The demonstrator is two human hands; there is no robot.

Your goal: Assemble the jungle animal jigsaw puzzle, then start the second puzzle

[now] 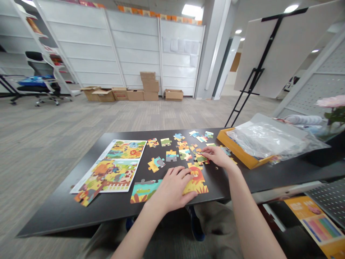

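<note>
My left hand (pixel 175 187) lies flat with its fingers stretched over the left side of a joined lion section (pixel 199 180) of a jigsaw puzzle. Left of it, and partly behind my wrist, is a joined crocodile section (pixel 141 190). My right hand (pixel 217 155) is closed in a pinch at a puzzle piece (pixel 202 159) above the lion; the fingertips hide part of their hold. Several loose pieces lie beyond my hands, among them a grey-and-yellow piece (pixel 156 164) and a blue one (pixel 171 155).
A picture sheet (pixel 126 176) lies on the left of the black table (pixel 61 201), with a joined strip of pieces (pixel 87 194) over its lower edge. On the right stands a yellow box (pixel 242 154) with clear plastic wrap (pixel 272 136). An easel (pixel 253 79) stands behind.
</note>
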